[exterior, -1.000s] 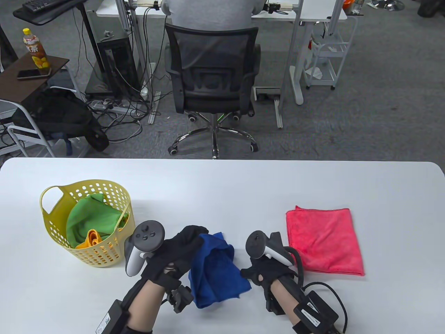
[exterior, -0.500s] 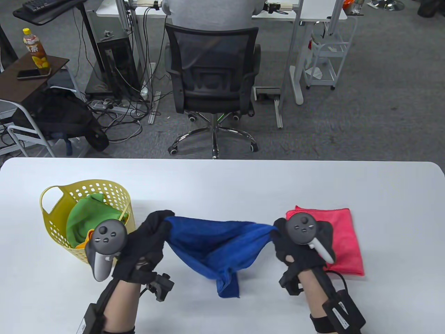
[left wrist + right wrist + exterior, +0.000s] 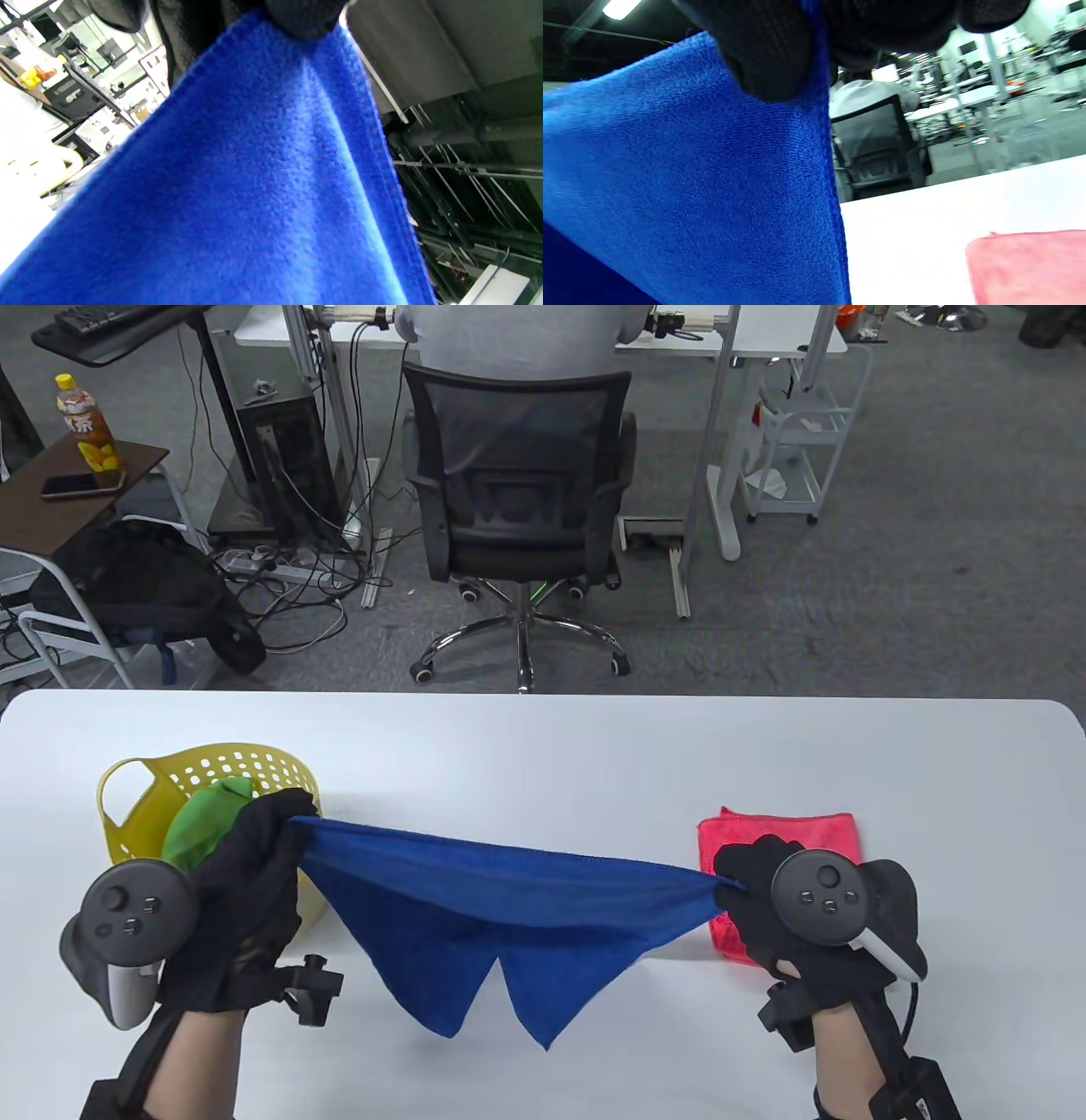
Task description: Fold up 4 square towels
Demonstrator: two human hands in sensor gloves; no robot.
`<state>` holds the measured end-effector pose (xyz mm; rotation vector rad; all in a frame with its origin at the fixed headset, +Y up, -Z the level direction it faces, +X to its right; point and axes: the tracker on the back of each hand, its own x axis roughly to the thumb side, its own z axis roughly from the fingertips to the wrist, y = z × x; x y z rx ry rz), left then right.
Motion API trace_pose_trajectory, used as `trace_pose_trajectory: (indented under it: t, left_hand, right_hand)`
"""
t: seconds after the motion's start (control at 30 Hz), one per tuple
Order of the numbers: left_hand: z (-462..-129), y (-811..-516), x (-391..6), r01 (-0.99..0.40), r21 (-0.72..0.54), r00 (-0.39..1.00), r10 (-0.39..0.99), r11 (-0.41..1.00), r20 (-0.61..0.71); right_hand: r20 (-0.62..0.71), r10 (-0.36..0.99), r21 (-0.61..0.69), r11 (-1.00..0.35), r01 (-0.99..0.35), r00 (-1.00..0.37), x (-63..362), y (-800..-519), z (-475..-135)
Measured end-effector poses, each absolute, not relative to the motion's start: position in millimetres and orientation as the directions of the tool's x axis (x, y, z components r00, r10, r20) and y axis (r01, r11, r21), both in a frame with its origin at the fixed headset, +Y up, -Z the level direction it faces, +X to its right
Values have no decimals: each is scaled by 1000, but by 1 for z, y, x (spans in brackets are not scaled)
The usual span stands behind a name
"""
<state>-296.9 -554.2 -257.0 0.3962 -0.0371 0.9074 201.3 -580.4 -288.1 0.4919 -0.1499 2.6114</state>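
Note:
A blue towel (image 3: 501, 925) hangs stretched in the air above the white table (image 3: 543, 746). My left hand (image 3: 284, 823) pinches its left corner and my right hand (image 3: 731, 891) pinches its right corner. Two lower corners hang down toward the table. The blue towel fills the left wrist view (image 3: 254, 190) and the left half of the right wrist view (image 3: 691, 190), under gloved fingertips (image 3: 772, 55). A folded red towel (image 3: 780, 831) lies flat at the right, partly hidden by my right hand; it also shows in the right wrist view (image 3: 1031, 267).
A yellow perforated basket (image 3: 127, 789) stands at the left, partly behind my left hand, with a green towel (image 3: 204, 823) in it. An office chair (image 3: 517, 500) with a seated person stands beyond the table's far edge.
My hands have moved apart and up, pulling the bunched blue towel out wide and taut. My left hand now covers part of the basket, my right hand part of the red towel.

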Motion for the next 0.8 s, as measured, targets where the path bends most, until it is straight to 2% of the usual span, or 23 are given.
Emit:
trace_pose_trajectory:
  t: [0.07, 0.13, 0.17, 0.23, 0.33, 0.43, 0.57, 0.63, 0.73, 0.8]
  left_hand:
    - [-252, -549, -306, -775, 332, 613, 768, 538, 187]
    - [-247, -545, -317, -781, 342, 601, 778, 522, 182]
    - [-243, -544, -322, -795, 337, 583, 788, 504, 197]
    - [-237, -540, -324, -835, 293, 536, 810, 466, 238]
    - [-227, -533, -322, -844, 268, 529, 806, 465, 265]
    - [-232, -529, -318, -797, 271, 598, 769, 540, 226]
    - [-281, -541, -309, -763, 195, 638, 767, 617, 66]
    - [-309, -546, -307, -743, 185, 652, 758, 643, -13]
    - [-331, -538, -304, -727, 225, 657, 753, 649, -51]
    - [-333, -518, -302, -708, 301, 668, 744, 639, -9]
  right_hand:
    - [456, 549, 22, -794, -608, -700, 209, -572, -284]
    - [555, 664, 119, -660, -742, -502, 219, -564, -278]
    - [595, 721, 188, -555, -810, -356, 224, -558, -273]
    - [620, 735, 254, -520, -815, -276, 229, -546, -260]
    - [664, 641, 173, -632, -756, -384, 232, -526, -238]
    - [621, 585, 61, -699, -713, -521, 237, -513, -234]
    - [404, 580, -127, -731, -671, -708, 239, -520, -280]
    - [314, 582, -160, -747, -646, -751, 238, -528, -309]
    - [258, 567, -249, -743, -621, -782, 235, -526, -326]
    - [292, 565, -359, -683, -636, -771, 235, -510, -322]
